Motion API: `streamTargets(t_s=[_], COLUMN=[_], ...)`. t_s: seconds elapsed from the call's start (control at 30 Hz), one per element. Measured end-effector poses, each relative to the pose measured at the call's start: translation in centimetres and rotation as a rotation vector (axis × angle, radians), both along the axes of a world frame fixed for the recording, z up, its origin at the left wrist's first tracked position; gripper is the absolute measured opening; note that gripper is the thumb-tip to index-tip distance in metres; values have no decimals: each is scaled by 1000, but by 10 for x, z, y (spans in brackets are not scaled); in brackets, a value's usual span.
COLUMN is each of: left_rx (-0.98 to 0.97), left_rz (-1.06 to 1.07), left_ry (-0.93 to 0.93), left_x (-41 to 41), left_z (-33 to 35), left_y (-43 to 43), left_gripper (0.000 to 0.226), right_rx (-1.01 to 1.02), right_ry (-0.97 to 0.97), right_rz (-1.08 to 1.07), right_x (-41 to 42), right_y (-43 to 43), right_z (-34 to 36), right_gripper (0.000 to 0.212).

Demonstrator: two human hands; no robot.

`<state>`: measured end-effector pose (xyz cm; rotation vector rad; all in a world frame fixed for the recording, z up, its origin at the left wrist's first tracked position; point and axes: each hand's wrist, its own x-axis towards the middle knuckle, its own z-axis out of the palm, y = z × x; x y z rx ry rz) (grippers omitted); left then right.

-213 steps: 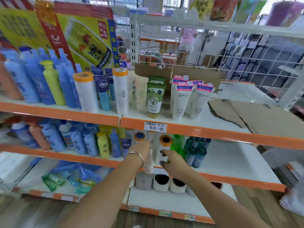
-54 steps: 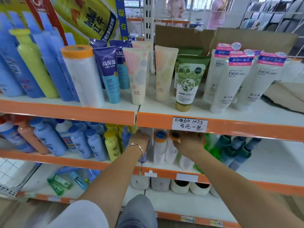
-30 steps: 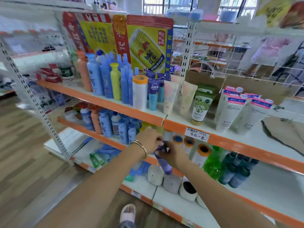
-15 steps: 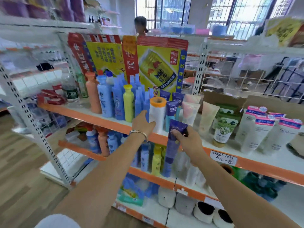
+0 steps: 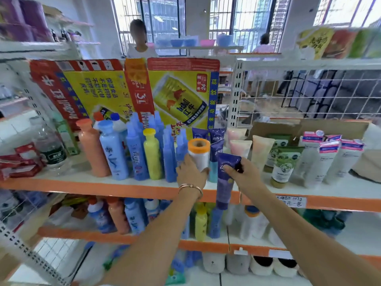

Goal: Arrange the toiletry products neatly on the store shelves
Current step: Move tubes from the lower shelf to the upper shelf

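My right hand (image 5: 241, 175) grips a purple tube (image 5: 225, 182) by its flat crimped top. The tube hangs cap-down in front of the upper shelf's orange edge (image 5: 123, 190). My left hand (image 5: 190, 172) is wrapped around a white roll with an orange end (image 5: 199, 154) that stands on that shelf. Right behind the roll stand matching purple-and-teal tubes (image 5: 215, 153). To their right are pastel tubes (image 5: 240, 147), a green tube (image 5: 283, 166) and white facial-wash tubes (image 5: 329, 159). Blue, yellow and orange bottles (image 5: 132, 149) fill the shelf to the left.
A yellow-and-red drink carton (image 5: 177, 93) leans behind the bottles. A water bottle (image 5: 50, 147) and red packets (image 5: 18, 162) sit at the far left. The middle shelf (image 5: 103, 234) holds more bottles and white rolls. A person (image 5: 140, 40) stands beyond the shelving.
My right hand has lifted the purple tube from the middle shelf up to the upper shelf's edge. My left hand has moved up and closed around the white roll.
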<state>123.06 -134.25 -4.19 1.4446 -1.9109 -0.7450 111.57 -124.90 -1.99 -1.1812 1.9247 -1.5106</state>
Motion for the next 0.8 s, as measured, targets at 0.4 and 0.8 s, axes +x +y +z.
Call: streamTargets(t_s=[0.4,0.8], left_rx=[5,-248], left_rz=[162,125], left_ry=[-40,216], left_x=[1,69], left_z=[-15,-4], left_y=[-7,-2], left_gripper=[62,65], right_rx=[29,82], right_ry=[-7,151], right_rz=[-8,65], right_x=[-8,15], right_y=[13,-50], right_z=[4,24], right_gripper=[13,20])
